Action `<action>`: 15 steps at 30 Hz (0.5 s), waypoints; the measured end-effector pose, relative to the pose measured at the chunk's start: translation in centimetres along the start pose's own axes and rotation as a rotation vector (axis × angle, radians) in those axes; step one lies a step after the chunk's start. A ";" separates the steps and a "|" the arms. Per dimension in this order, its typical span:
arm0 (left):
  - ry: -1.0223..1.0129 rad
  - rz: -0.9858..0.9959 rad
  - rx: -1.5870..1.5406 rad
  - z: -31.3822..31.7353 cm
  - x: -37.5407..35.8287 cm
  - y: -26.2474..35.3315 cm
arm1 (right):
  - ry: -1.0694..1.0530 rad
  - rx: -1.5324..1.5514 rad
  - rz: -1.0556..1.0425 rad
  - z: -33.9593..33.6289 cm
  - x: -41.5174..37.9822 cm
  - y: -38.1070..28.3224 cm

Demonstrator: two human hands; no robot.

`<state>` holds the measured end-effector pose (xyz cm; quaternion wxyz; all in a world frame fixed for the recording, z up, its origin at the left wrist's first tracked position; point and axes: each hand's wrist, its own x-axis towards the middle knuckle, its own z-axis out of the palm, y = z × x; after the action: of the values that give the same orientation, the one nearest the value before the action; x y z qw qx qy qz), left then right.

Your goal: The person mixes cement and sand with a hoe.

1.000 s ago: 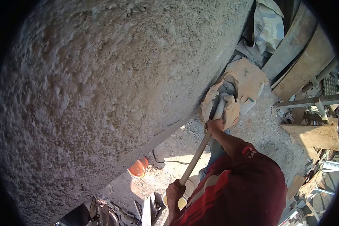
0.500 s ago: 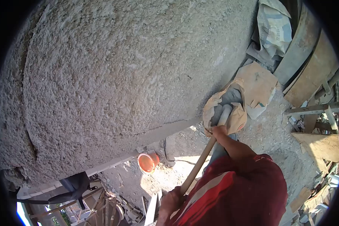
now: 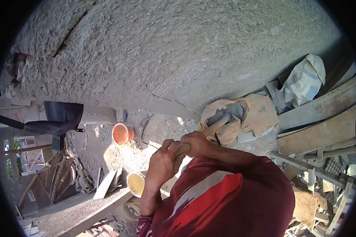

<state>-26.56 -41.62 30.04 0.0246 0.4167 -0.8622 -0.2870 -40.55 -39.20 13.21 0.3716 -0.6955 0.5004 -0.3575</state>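
Your left hand [image 3: 163, 161] is closed around the near end of the wooden handle [image 3: 217, 125], fingers curled over it. Your right hand [image 3: 195, 143] grips the same handle just beside it — also closed, with the wrist turned toward the wall [image 3: 178, 55]. Far to your left, a dark bag [image 3: 63, 111] with a strap lies against the wall's lower edge, above a heap of wood scraps [image 3: 59, 179]. Next come the orange bucket [image 3: 121, 135] in the sunlight and, nearer you, a pale bucket [image 3: 136, 184] with yellowish contents. Right of your hands, the handle slants into the open, torn paper sack [image 3: 230, 132] at the foot of the wall — its far end is hidden there. Beyond sit a crumpled white sack [image 3: 305, 81] and long curved boards [image 3: 320, 128].
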 end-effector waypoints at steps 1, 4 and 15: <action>0.131 -0.019 -0.057 -0.1 -0.4 -0.2 | 0.076 -0.008 -0.007 -0.3 0.4 -0.1; 0.591 -0.222 -0.411 0.4 -4.6 -1.6 | 0.114 0.061 0.078 -4.6 2.1 0.3; 1.042 -1.635 -1.178 39.1 -31.6 3.8 | 0.354 0.657 0.063 -15.8 -1.2 1.0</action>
<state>-19.69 1.95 5.61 0.3779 0.8472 0.0531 -0.3696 -54.99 -40.81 19.62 0.4936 -0.4508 0.4367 -0.6021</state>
